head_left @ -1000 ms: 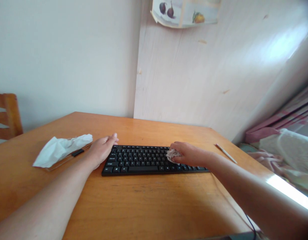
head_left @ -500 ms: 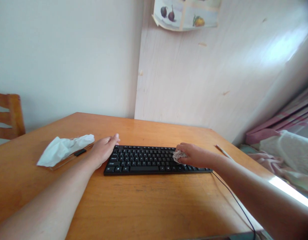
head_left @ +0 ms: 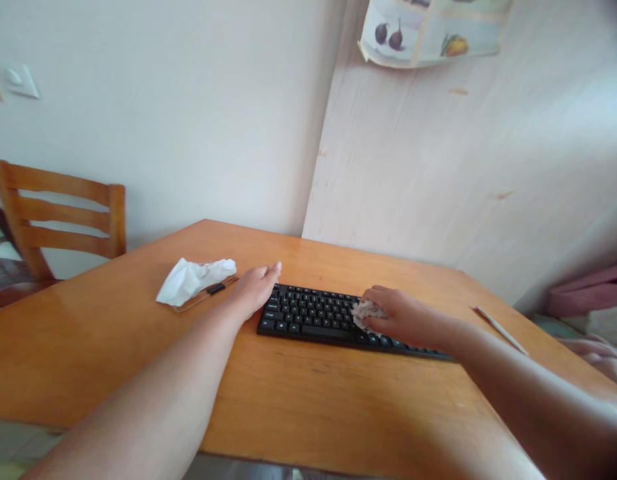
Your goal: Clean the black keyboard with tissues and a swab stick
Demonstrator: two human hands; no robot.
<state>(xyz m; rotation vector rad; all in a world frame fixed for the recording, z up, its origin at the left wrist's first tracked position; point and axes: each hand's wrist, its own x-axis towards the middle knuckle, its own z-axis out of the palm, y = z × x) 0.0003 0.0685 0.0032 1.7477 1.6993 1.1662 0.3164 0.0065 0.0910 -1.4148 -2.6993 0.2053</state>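
A black keyboard [head_left: 321, 310] lies on the wooden table [head_left: 298, 393], its left part in plain sight. At its left end is my left hand [head_left: 257, 288], closed against the edge with the thumb up by the far corner; the other fingers are mostly hidden. My right hand [head_left: 395, 312] is closed around a crumpled whitish tissue [head_left: 367, 315] pressed on the keys right of the middle. My right hand and forearm cover part of the keyboard's right side.
Left of my left hand lie a white tissue [head_left: 188, 283] and a small black piece [head_left: 216, 289] with thin brown strands. A thin pencil-like stick [head_left: 498, 329] lies at the right. A wooden chair [head_left: 68, 213] stands beyond the left edge; walls rise behind.
The view has turned left, showing more of the chair. My right hand with the tissue has moved left along the keys. My left hand stays at the keyboard's left end.
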